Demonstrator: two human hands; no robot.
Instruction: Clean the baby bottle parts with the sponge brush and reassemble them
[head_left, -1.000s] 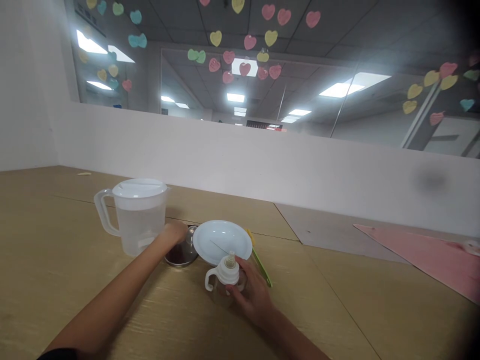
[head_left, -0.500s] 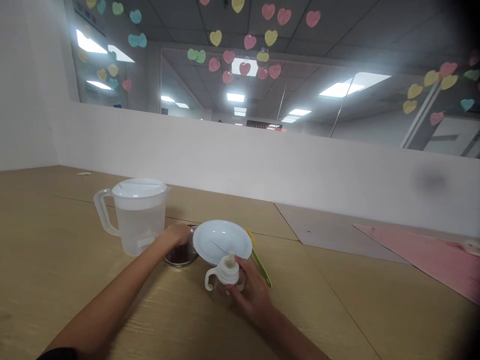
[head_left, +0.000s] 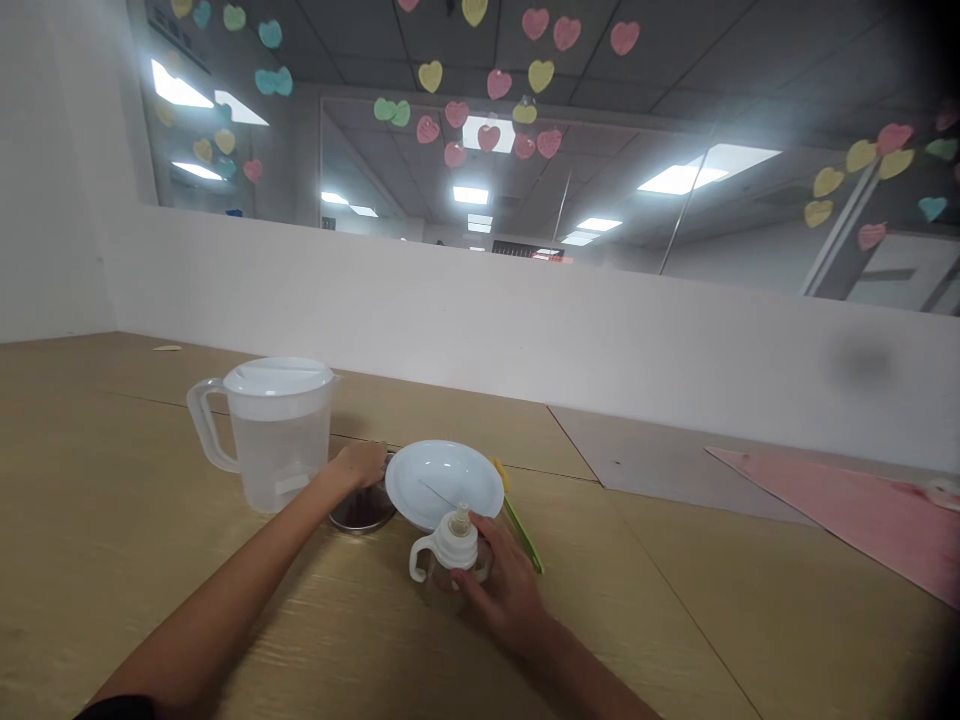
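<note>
My right hand (head_left: 510, 585) is closed around a baby bottle (head_left: 455, 550) with a white collar, a pale nipple on top and a curved side handle. Just behind the bottle is a white bowl (head_left: 442, 475), with a thin line showing against its inside. My left hand (head_left: 364, 464) is over the back of a round metal dish (head_left: 361, 513) with a dark inside. Its fingers look bent and closed, but the tips and anything in them are hidden.
A lidded clear plastic pitcher (head_left: 281, 440) of liquid stands left of the dish. Right of the bowl lies a green-handled brush with a yellow end (head_left: 523, 530). A pink cloth (head_left: 862, 510) spreads at the right. A white wall (head_left: 487, 320) closes off the table's back.
My left hand has risen slightly and shifted a little to the right over the metal dish. My right hand and the bottle have stayed in place.
</note>
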